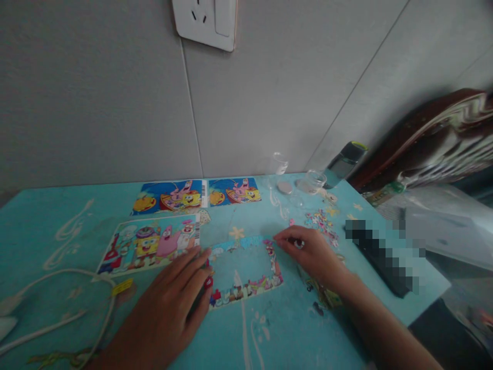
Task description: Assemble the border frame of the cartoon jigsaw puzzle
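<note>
A jigsaw puzzle (275, 267) lies on the table as a rectangular border of joined pieces, with bare tabletop inside it. My left hand (175, 295) rests flat with its fingers stretched out, the tips at the border's left edge. At the upper right corner, the thumb and forefinger of my right hand (308, 252) are pinched together; whatever is between them is too small to make out. A cartoon picture card (154, 244) lies just beyond my left hand. Loose puzzle pieces (321, 222) are heaped behind my right hand.
Two blue picture cards (173, 196) (234, 191) lie near the wall. Clear plastic cups (280, 163) and a dark bottle (344, 162) stand at the back right. A long dark object (381, 259) lies on the right. A white cable (110, 313) loops at the left.
</note>
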Action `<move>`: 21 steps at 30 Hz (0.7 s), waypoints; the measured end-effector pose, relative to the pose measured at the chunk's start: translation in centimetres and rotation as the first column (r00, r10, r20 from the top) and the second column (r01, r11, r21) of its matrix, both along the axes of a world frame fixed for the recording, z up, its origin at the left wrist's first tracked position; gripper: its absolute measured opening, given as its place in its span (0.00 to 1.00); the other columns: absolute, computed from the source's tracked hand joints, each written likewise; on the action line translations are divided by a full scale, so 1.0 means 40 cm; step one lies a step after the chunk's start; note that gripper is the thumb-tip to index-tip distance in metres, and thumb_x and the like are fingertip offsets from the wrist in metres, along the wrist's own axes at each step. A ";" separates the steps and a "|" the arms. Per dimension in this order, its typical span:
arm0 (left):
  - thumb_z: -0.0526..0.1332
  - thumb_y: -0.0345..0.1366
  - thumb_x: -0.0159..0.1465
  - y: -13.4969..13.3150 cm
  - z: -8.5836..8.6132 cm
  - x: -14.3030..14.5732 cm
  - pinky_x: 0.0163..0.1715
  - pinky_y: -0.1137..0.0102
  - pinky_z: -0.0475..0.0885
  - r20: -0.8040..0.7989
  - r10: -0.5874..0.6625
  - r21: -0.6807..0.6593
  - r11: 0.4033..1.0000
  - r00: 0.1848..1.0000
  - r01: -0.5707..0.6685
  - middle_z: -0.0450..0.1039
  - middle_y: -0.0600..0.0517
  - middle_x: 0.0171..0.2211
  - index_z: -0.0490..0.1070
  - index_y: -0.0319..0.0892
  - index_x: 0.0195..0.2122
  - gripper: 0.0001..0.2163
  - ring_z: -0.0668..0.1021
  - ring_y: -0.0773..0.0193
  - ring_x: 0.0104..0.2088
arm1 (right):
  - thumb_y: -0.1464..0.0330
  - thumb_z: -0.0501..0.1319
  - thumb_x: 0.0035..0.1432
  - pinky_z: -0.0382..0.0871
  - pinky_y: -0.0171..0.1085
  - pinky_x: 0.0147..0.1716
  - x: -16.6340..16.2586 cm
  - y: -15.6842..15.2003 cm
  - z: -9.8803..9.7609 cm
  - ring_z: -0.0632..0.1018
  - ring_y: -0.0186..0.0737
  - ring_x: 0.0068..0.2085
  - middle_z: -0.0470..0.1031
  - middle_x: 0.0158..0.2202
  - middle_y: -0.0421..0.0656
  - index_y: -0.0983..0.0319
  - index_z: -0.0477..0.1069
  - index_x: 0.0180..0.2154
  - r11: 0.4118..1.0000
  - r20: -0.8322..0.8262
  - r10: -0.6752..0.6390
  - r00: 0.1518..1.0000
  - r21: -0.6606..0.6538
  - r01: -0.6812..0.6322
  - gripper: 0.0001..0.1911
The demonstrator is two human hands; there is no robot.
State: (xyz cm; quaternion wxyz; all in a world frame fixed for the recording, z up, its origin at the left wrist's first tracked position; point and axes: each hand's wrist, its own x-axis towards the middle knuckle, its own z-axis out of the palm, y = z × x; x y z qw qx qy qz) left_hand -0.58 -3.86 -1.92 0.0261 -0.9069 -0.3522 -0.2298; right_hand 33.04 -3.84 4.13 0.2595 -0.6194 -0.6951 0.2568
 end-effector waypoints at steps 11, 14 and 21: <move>0.60 0.38 0.67 -0.003 0.008 0.005 0.63 0.50 0.69 0.008 0.000 -0.035 0.999 1.000 0.001 0.69 0.46 0.63 0.72 0.43 0.53 0.14 0.68 0.49 0.65 | 0.69 0.62 0.63 0.67 0.35 0.31 -0.069 -0.001 -0.015 0.78 0.36 0.29 0.82 0.29 0.39 0.58 0.81 0.40 0.996 0.072 -0.060 0.996 -0.056 0.064 0.09; 0.60 0.38 0.67 -0.004 0.004 0.005 0.64 0.50 0.67 0.007 0.004 -0.050 0.999 1.000 -0.003 0.69 0.46 0.63 0.72 0.44 0.53 0.14 0.67 0.49 0.66 | 0.68 0.61 0.63 0.67 0.34 0.30 -0.077 -0.005 -0.014 0.77 0.36 0.27 0.81 0.27 0.39 0.59 0.80 0.42 0.995 0.064 -0.041 0.997 -0.088 0.047 0.09; 0.59 0.38 0.68 -0.006 0.013 0.009 0.63 0.51 0.69 0.023 0.006 -0.051 0.999 1.000 -0.005 0.69 0.46 0.63 0.73 0.43 0.52 0.13 0.68 0.49 0.65 | 0.67 0.61 0.64 0.68 0.36 0.32 -0.081 -0.003 -0.025 0.78 0.38 0.29 0.81 0.30 0.40 0.58 0.79 0.50 0.998 0.087 -0.023 0.996 -0.055 0.028 0.14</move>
